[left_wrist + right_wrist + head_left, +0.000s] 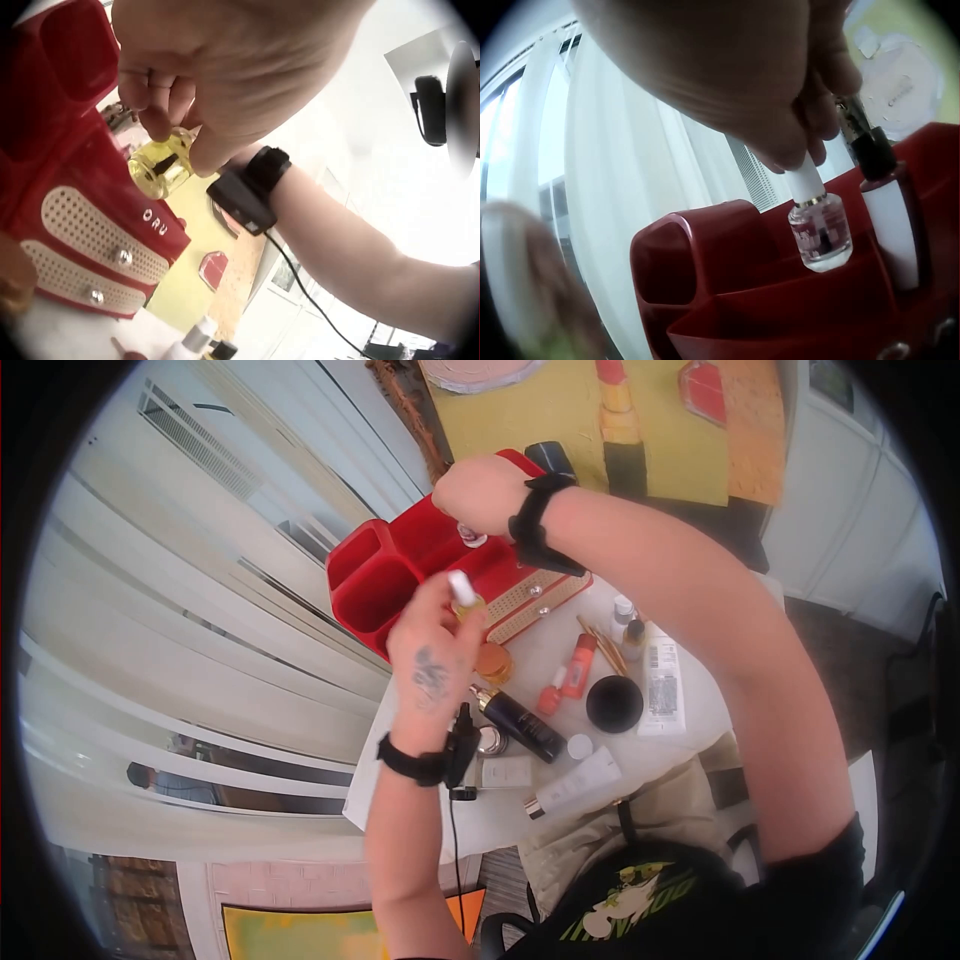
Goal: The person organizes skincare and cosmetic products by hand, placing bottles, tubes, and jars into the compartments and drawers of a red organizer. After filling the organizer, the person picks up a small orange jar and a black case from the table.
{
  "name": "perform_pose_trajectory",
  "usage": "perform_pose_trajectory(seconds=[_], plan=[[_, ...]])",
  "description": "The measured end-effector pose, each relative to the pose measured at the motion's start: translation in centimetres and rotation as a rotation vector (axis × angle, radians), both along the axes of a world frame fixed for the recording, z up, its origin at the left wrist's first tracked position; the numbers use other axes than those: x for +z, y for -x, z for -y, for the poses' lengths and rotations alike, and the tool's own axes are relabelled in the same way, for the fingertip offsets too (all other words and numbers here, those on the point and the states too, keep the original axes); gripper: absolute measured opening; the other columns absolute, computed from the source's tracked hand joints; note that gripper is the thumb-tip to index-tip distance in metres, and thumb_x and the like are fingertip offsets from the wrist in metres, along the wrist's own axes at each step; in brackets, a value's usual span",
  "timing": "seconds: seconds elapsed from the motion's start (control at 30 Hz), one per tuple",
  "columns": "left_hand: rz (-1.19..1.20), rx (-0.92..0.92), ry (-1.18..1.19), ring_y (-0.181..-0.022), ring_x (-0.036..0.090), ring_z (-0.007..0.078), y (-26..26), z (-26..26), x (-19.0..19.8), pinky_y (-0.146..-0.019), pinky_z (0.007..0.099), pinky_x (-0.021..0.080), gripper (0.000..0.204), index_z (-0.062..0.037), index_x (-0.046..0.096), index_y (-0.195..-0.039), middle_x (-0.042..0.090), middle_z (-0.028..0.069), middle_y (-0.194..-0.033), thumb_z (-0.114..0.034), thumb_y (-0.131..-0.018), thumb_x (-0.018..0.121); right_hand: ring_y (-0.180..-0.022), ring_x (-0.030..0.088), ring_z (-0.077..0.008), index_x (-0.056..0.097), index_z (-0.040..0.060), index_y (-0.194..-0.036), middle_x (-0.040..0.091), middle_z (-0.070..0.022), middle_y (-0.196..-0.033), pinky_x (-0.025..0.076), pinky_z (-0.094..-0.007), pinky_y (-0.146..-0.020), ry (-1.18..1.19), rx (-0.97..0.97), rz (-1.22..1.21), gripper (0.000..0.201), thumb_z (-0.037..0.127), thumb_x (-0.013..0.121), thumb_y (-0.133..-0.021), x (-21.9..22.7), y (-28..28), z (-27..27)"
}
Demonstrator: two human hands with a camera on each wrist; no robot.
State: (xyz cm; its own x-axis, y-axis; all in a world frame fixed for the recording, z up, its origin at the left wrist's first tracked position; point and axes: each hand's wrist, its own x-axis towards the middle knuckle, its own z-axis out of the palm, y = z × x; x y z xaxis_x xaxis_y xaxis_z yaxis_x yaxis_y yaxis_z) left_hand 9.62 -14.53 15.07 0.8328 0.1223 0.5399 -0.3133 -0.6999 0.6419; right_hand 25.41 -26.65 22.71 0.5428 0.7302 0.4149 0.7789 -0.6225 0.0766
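My left hand (430, 650) pinches a small bottle of yellow liquid (159, 166) with a white cap (461, 586), in front of the red organizer (352, 592). Over the organizer's compartments, my right hand (485, 495) grips the white cap of a clear nail polish bottle (821, 234), which hangs upright. Beside that bottle in the right wrist view, a dark tube with a black cap (874, 154) and a pale label stands in the organizer, close to the right fingers. Two perforated beige drawer fronts (105, 229) with round knobs line the organizer's face.
On the white table lie a dark pump bottle (520, 725), a round black container (614, 704), a coral tube (579, 665), a white tube (662, 680), a pale tube (580, 782) and thin sticks (603, 645). White blinds (200, 630) hang on the left.
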Motion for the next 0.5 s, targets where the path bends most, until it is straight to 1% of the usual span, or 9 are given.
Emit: perform_pose_trajectory(seconds=[0.03, 0.07, 0.13, 0.17, 0.23, 0.33, 0.4, 0.47, 0.5], plan=[[0.023, 0.042, -0.027, -0.076, 0.069, 0.0106, -0.5, -0.1, 1.5, -0.070, 0.0262, 0.055, 0.030, 0.0040, 0.062, -0.116, 0.074, 0.0082, -0.092, -0.002, -0.088, 0.070, -0.076, 0.072, -0.0326, 0.076, 0.0014, -0.076, 0.073, -0.0171, -0.078, 0.057, -0.0417, -0.065, 0.135, 0.026, -0.100, 0.010, 0.005, 0.068, -0.074, 0.5, -0.3, -0.1], [0.091, 0.045, 0.008, -0.068, 0.067, 0.0229, -1.6, -0.3, 2.4, -0.066, 0.0327, 0.053, 0.036, -0.0020, 0.063, -0.114, 0.070, 0.0132, -0.088, -0.009, -0.081, 0.075, -0.076, 0.072, -0.0326, 0.076, 0.0014, -0.076, 0.073, -0.0171, -0.078, 0.057, -0.0417, -0.065, 0.133, 0.031, -0.098, 0.010, 0.005, 0.068, -0.074, 0.2, -0.8, -0.4], [0.042, 0.139, -0.159, -0.073, 0.069, 0.0280, -3.5, -0.8, 3.9, -0.069, 0.0361, 0.054, 0.033, -0.0019, 0.063, -0.112, 0.071, 0.0153, -0.090, -0.013, -0.082, 0.075, -0.082, 0.073, -0.0311, 0.077, 0.0039, -0.081, 0.074, -0.0159, -0.085, 0.057, -0.0405, -0.069, 0.185, 0.006, -0.034, 0.014, 0.008, 0.064, -0.080, -0.6, -1.5, -1.0], [0.045, 0.140, -0.159, -0.073, 0.069, 0.0280, -4.9, -1.3, 4.1, -0.069, 0.0361, 0.054, 0.033, -0.0019, 0.063, -0.112, 0.071, 0.0153, -0.090, -0.013, -0.082, 0.075, -0.082, 0.073, -0.0311, 0.077, 0.0039, -0.081, 0.074, -0.0159, -0.085, 0.057, -0.0405, -0.069, 0.185, 0.006, -0.031, 0.014, 0.008, 0.064, -0.080, -0.8, -1.6, -1.1], [0.066, 0.164, -0.330, -0.079, 0.068, 0.0348, -7.5, -1.8, 4.0, -0.072, 0.0406, 0.054, 0.029, -0.0022, 0.062, -0.106, 0.071, 0.0172, -0.091, -0.017, -0.084, 0.073, -0.090, 0.071, -0.0300, 0.077, 0.0072, -0.089, 0.074, -0.0136, -0.092, 0.055, -0.0413, -0.077, 0.141, 0.033, 0.045, 0.018, 0.014, 0.060, -0.086, -1.4, -1.5, -0.8], [0.020, 0.250, -0.463, -0.075, 0.069, 0.0303, -9.5, -1.7, 3.8, -0.070, 0.0370, 0.054, 0.030, -0.0019, 0.063, -0.105, 0.071, 0.0156, -0.085, -0.020, -0.083, 0.074, -0.097, 0.069, -0.0301, 0.076, 0.0105, -0.094, 0.074, -0.0111, -0.095, 0.051, -0.0425, -0.084, 0.119, 0.097, 0.045, 0.019, 0.019, 0.059, -0.089, -1.9, -2.0, 0.2], [0.015, 0.243, -0.487, -0.077, 0.069, 0.0334, -10.0, -1.7, 3.5, -0.070, 0.0389, 0.054, 0.030, -0.0022, 0.062, -0.103, 0.070, 0.0166, -0.084, -0.021, -0.082, 0.074, -0.098, 0.067, -0.0307, 0.076, 0.0114, -0.093, 0.073, -0.0109, -0.094, 0.049, -0.0440, -0.086, 0.023, 0.112, 0.011, 0.017, 0.019, 0.062, -0.086, -2.2, -2.4, 0.8], [-0.011, 0.236, -0.508, -0.079, 0.069, 0.0364, -10.3, -1.7, 3.0, -0.071, 0.0408, 0.054, 0.029, -0.0025, 0.062, -0.101, 0.069, 0.0176, -0.082, -0.022, -0.082, 0.074, -0.100, 0.064, -0.0315, 0.072, 0.0057, -0.093, 0.071, -0.0135, -0.091, 0.051, -0.0432, -0.086, -0.128, 0.125, -0.030, 0.026, 0.017, 0.077, -0.069, -1.9, -2.4, 1.6], [0.005, 0.245, -0.555, -0.081, 0.069, 0.0381, -10.6, -1.6, 2.7, -0.072, 0.0426, 0.054, 0.029, -0.0027, 0.062, -0.101, 0.069, 0.0189, -0.083, -0.022, -0.082, 0.073, -0.100, 0.064, -0.0318, 0.072, 0.0044, -0.097, 0.071, -0.0143, -0.092, 0.051, -0.0429, -0.088, -0.204, 0.150, 0.004, 0.030, 0.014, 0.077, -0.069, -2.0, -2.3, 2.0]])
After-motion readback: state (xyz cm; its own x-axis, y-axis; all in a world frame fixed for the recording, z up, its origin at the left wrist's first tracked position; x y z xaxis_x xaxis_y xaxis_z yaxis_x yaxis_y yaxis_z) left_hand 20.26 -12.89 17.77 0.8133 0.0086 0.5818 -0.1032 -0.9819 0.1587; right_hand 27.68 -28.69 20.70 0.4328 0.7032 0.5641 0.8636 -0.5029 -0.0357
